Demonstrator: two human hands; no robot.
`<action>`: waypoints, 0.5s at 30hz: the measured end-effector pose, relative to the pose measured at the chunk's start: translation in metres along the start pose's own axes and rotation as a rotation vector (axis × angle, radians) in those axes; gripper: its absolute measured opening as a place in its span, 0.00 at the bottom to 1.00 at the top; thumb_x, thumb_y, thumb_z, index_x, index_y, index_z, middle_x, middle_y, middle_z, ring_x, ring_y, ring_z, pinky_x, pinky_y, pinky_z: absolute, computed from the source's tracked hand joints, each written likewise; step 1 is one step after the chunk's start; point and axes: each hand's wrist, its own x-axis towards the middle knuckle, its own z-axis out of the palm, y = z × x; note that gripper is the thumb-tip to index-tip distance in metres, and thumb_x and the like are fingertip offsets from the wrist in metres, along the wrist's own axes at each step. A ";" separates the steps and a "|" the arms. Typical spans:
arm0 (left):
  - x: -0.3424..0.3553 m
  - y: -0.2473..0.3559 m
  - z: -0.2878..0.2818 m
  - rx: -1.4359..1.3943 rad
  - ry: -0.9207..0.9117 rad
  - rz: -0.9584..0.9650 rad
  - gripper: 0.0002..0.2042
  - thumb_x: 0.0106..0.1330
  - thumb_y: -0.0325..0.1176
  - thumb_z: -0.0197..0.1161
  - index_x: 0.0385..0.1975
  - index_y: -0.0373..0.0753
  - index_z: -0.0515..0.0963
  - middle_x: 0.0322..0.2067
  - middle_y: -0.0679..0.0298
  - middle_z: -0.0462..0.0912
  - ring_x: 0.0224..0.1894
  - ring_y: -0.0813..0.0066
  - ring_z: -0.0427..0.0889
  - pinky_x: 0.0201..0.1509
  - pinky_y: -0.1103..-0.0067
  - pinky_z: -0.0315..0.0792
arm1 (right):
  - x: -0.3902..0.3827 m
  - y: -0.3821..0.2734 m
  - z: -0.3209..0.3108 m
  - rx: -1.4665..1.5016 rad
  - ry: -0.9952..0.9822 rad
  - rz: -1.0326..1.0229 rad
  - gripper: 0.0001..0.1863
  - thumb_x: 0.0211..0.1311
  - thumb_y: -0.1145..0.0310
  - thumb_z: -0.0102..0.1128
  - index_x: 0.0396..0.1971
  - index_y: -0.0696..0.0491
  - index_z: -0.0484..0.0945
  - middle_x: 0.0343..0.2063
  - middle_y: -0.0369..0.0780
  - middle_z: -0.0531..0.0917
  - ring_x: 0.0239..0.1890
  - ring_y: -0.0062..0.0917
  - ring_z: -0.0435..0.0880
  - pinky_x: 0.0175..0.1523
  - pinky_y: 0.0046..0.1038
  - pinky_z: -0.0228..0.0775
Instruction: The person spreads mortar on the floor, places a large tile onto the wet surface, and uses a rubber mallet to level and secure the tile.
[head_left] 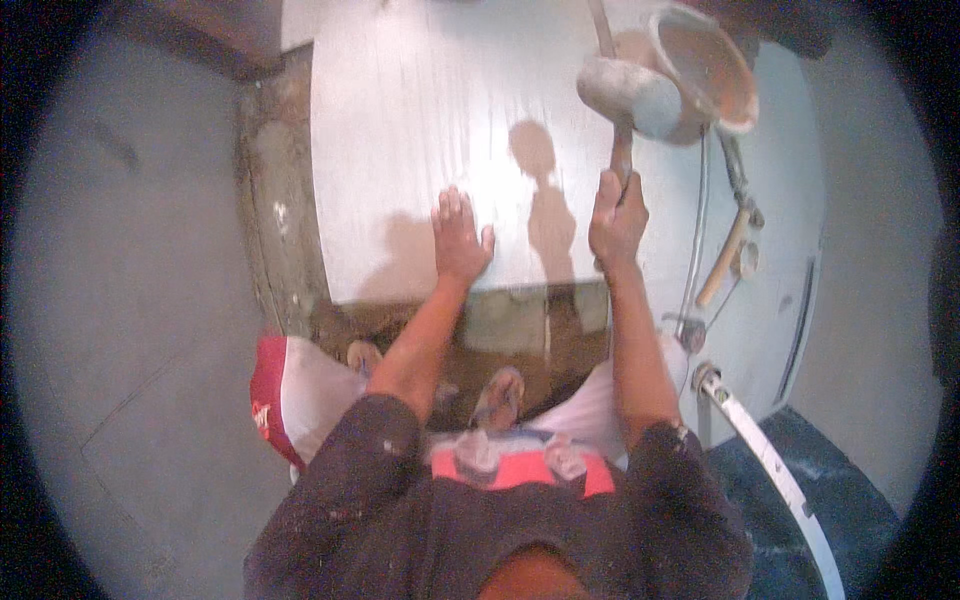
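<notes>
Around the view's centre, we see a stained bucket at about half past one, a tan-handled tool toward three, and, near four o'clock, a long white bar crossing our sight of a dark, pale-streaked surface.

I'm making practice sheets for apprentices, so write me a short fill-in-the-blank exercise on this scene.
1. The right hand grips the mallet by its ____.
2. The left hand is over a slab coloured ____.
3. A long bar shows at the picture's lower ____.

Missing words: handle; white; right.
</notes>
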 end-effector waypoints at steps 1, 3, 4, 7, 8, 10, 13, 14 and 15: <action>-0.001 0.002 0.001 -0.014 -0.038 -0.031 0.39 0.65 0.49 0.56 0.69 0.26 0.56 0.73 0.44 0.49 0.76 0.48 0.43 0.77 0.53 0.38 | 0.001 -0.004 0.004 0.139 0.029 0.005 0.21 0.74 0.53 0.48 0.33 0.58 0.72 0.21 0.41 0.74 0.24 0.26 0.72 0.32 0.33 0.68; 0.024 0.001 0.010 -0.009 -0.055 -0.063 0.39 0.66 0.52 0.55 0.70 0.28 0.56 0.73 0.45 0.48 0.76 0.48 0.42 0.77 0.52 0.37 | 0.021 -0.015 0.010 0.196 0.029 0.036 0.20 0.75 0.53 0.49 0.34 0.58 0.73 0.21 0.39 0.73 0.25 0.23 0.71 0.32 0.31 0.67; 0.054 -0.001 0.011 0.011 -0.033 -0.073 0.40 0.66 0.53 0.54 0.70 0.30 0.55 0.73 0.46 0.48 0.76 0.48 0.42 0.76 0.52 0.36 | 0.031 -0.022 0.014 0.225 0.019 0.048 0.20 0.75 0.53 0.49 0.34 0.57 0.73 0.21 0.37 0.73 0.25 0.22 0.71 0.32 0.30 0.67; 0.105 0.009 0.005 0.060 -0.037 -0.075 0.40 0.67 0.55 0.52 0.71 0.33 0.55 0.74 0.48 0.47 0.76 0.48 0.41 0.76 0.51 0.35 | 0.060 -0.028 0.018 0.172 0.010 0.072 0.21 0.74 0.52 0.47 0.37 0.58 0.73 0.24 0.44 0.78 0.27 0.33 0.78 0.35 0.37 0.70; 0.117 0.009 0.004 0.081 -0.053 -0.075 0.40 0.67 0.56 0.51 0.72 0.35 0.54 0.74 0.49 0.47 0.76 0.48 0.40 0.76 0.50 0.35 | 0.069 -0.024 0.029 0.093 -0.001 0.084 0.22 0.74 0.52 0.46 0.38 0.59 0.73 0.27 0.48 0.79 0.30 0.39 0.80 0.38 0.41 0.71; 0.127 0.008 0.007 0.100 -0.042 -0.080 0.39 0.67 0.56 0.50 0.72 0.35 0.54 0.74 0.49 0.46 0.77 0.48 0.39 0.76 0.50 0.34 | 0.081 0.006 0.064 -0.072 -0.028 0.128 0.23 0.74 0.52 0.45 0.41 0.60 0.73 0.33 0.54 0.82 0.37 0.51 0.83 0.43 0.48 0.71; 0.120 0.023 0.003 0.070 -0.128 -0.093 0.39 0.68 0.57 0.49 0.73 0.36 0.53 0.75 0.50 0.44 0.77 0.49 0.37 0.76 0.50 0.32 | 0.110 0.068 0.097 -0.203 -0.138 0.144 0.21 0.72 0.54 0.47 0.43 0.60 0.71 0.32 0.61 0.82 0.39 0.60 0.81 0.44 0.54 0.72; 0.125 0.022 0.001 0.060 -0.165 -0.107 0.39 0.68 0.57 0.49 0.73 0.36 0.53 0.75 0.50 0.44 0.77 0.50 0.37 0.76 0.50 0.31 | 0.121 0.066 0.101 -0.207 -0.148 0.124 0.21 0.72 0.54 0.47 0.42 0.61 0.70 0.32 0.62 0.82 0.39 0.60 0.81 0.44 0.55 0.72; 0.136 0.018 0.002 0.059 -0.117 -0.094 0.39 0.68 0.57 0.50 0.72 0.36 0.54 0.75 0.50 0.44 0.77 0.49 0.38 0.76 0.49 0.32 | 0.132 0.066 0.098 -0.111 -0.153 0.139 0.23 0.72 0.52 0.47 0.44 0.61 0.70 0.33 0.63 0.81 0.40 0.60 0.81 0.45 0.55 0.71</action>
